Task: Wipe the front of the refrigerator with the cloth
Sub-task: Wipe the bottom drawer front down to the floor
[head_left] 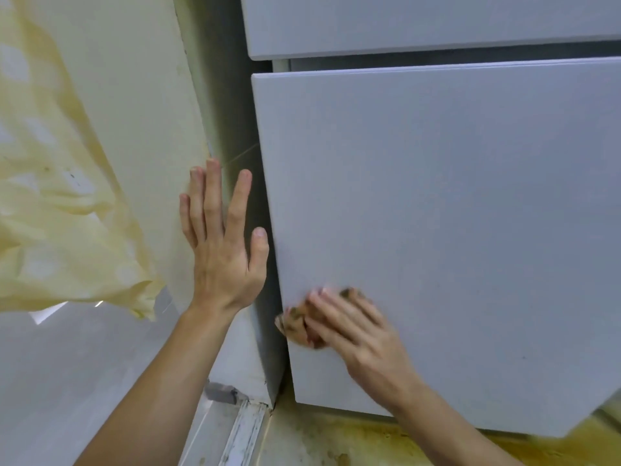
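my right grip [353,327] lies flat on the cloth [295,322], fingers fairly straight and spread over it, pressing it against the fridge [437,213] rather than clutching it. this hand is blurred, so i cannot tell the finer lie of the fingers. the cloth is a small brownish, stained wad, and it sits at the lower left corner of the lower door, just in from the door's left edge and a little above its bottom edge. part of it pokes out past my fingertips toward that edge. my left grip [223,243] is apart, fingers straight and fanned, pointing up and holding nothing. it is raised in front of the dark gap between the cream wall [134,95] and the fridge's left side, thumb just beside the door's edge. i cannot tell whether the palm touches anything. above the lower door, across a narrow seam, is the bottom of the upper door [420,25]. a pale yellow curtain [50,213] hangs at the far left. below the fridge the floor [336,442] is stained yellow-brown, and a grimy white rail [245,432] runs along it by the wall's foot.
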Demonstrator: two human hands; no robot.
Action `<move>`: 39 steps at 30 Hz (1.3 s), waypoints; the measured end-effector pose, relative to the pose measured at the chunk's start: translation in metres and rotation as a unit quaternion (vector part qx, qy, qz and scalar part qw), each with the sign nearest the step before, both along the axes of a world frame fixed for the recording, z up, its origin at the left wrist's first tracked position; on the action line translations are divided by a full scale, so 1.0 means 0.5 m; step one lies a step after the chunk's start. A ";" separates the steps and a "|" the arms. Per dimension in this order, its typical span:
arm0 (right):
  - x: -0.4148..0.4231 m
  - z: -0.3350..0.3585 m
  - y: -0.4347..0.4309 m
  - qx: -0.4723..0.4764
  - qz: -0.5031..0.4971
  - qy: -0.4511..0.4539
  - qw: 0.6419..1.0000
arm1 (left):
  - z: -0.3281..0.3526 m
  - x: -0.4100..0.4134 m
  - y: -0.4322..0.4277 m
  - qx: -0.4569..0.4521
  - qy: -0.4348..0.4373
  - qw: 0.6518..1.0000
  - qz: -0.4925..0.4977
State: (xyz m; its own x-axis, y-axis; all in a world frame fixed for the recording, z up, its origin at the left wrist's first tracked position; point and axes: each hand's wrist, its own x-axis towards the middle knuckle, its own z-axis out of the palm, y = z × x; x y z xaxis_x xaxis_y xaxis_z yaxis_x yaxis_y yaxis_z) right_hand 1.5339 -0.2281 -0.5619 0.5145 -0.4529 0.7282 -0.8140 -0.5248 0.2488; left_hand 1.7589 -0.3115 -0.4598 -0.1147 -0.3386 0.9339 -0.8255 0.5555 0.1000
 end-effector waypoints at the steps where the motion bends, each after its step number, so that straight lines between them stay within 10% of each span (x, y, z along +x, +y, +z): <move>1: 0.002 0.040 -0.002 -0.041 -0.001 -0.046 0.998 | -0.004 -0.010 0.003 -0.004 0.001 1.000 -0.004; 9: -0.009 0.285 -0.020 -0.251 -0.097 -0.276 0.923 | -0.012 -0.057 0.021 -0.020 0.018 0.999 -0.047; 20: -0.117 -0.072 0.071 0.019 -0.070 -0.027 0.997 | -0.052 -0.130 0.036 -0.034 -0.003 0.999 -0.037; 31: -0.153 0.240 0.046 -0.207 -0.144 -0.276 0.927 | -0.054 -0.199 0.056 -0.043 -0.016 0.998 -0.034; 39: -0.207 -0.069 0.096 -0.036 -0.116 -0.079 0.990 | -0.068 -0.220 0.070 -0.037 -0.028 0.998 -0.043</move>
State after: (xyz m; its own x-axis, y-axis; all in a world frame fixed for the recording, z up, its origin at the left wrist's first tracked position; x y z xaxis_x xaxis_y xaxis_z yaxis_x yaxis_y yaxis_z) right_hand 1.4306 -0.1800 -0.5962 0.2809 -0.4885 0.8261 -0.9419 -0.3054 0.1397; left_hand 1.6491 -0.2767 -0.4937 -0.1926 -0.2556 0.9474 -0.7780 0.6282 0.0114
